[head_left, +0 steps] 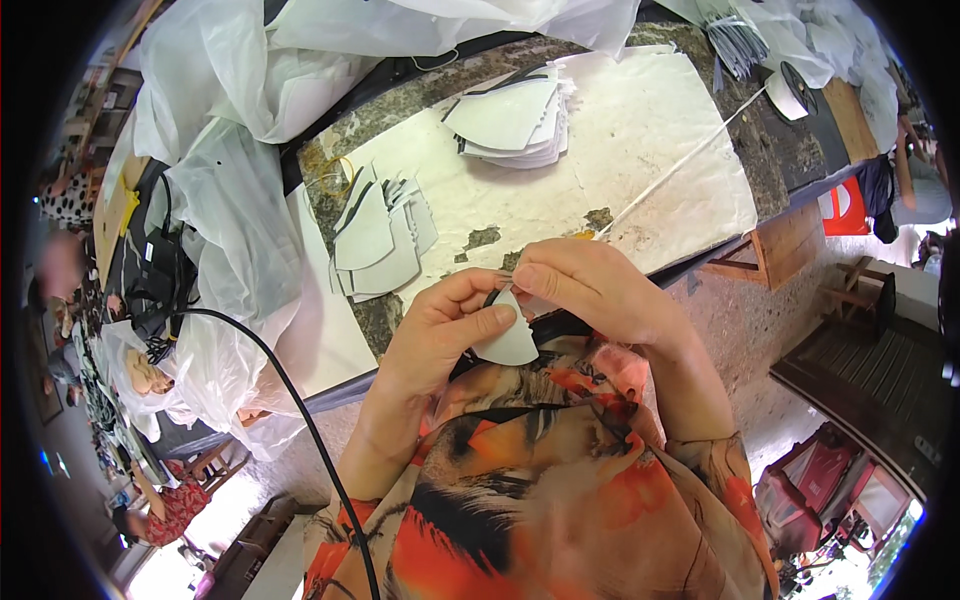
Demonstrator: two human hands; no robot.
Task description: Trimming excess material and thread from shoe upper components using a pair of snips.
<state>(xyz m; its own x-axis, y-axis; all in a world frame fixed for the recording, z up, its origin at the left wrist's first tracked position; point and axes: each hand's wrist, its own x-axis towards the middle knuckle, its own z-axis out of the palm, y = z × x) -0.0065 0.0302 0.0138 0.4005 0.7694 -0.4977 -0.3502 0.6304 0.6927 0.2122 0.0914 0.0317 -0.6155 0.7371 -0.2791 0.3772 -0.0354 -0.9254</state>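
Note:
In front of my chest, both hands work on one small white fan-shaped cut piece (pixel 512 342) with a dark edge. My left hand (pixel 440 325) is closed on its left side, thumb lying over the face. At the narrow upper end, my right hand (pixel 590 285) pinches with thumb and forefinger; exactly what lies between those fingertips is too small to tell apart. A narrow white tape (pixel 690 160) stretches from a roll (pixel 788 93) at the far right down to behind my right hand, where its end is hidden.
On the worn white board (pixel 630 130) lie a stack of white pieces (pixel 510 120) and a looser pile (pixel 380 240). Translucent plastic sheets (pixel 235 200) cover the left and far sides. A black cable (pixel 290 385) hangs at my left. A wooden stool (pixel 775 250) stands right of the table.

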